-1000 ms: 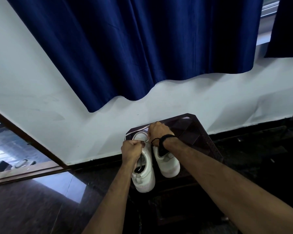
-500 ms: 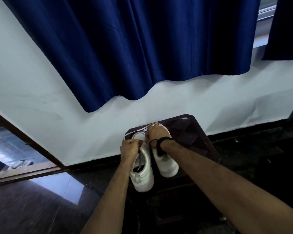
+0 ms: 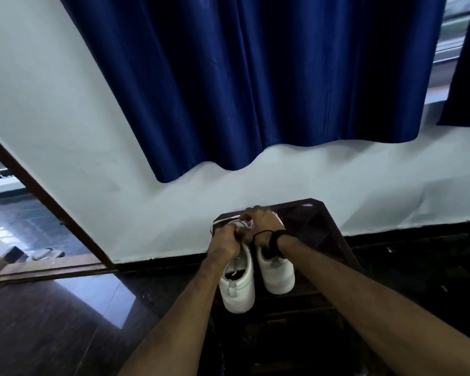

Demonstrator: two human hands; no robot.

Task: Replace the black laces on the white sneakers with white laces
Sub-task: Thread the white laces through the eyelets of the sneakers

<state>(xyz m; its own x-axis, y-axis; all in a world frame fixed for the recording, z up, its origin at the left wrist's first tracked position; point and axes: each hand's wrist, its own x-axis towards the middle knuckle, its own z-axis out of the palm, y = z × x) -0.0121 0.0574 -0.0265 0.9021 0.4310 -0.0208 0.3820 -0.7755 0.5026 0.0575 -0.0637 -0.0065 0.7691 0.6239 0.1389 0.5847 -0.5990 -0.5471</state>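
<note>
Blue curtain [image 3: 255,77] hung across 12 o'clock, white wall [image 3: 65,118] behind. Dark stool [image 3: 318,226] placed at centre, below the curtain. Two white sneakers [image 3: 238,286] set side by side on it, heels toward 6 o'clock. Left hand [image 3: 224,240] and right hand [image 3: 261,221] closed together over the left sneaker's toe end at 12 o'clock, fingers curled; a white lace [image 3: 246,223] seems pinched, cannot tell by which hand.

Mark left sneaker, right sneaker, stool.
left sneaker [image 3: 238,291]: head view, heel end.
right sneaker [image 3: 278,275]: head view, heel end.
stool [image 3: 318,229]: head view, bare dark top.
</note>
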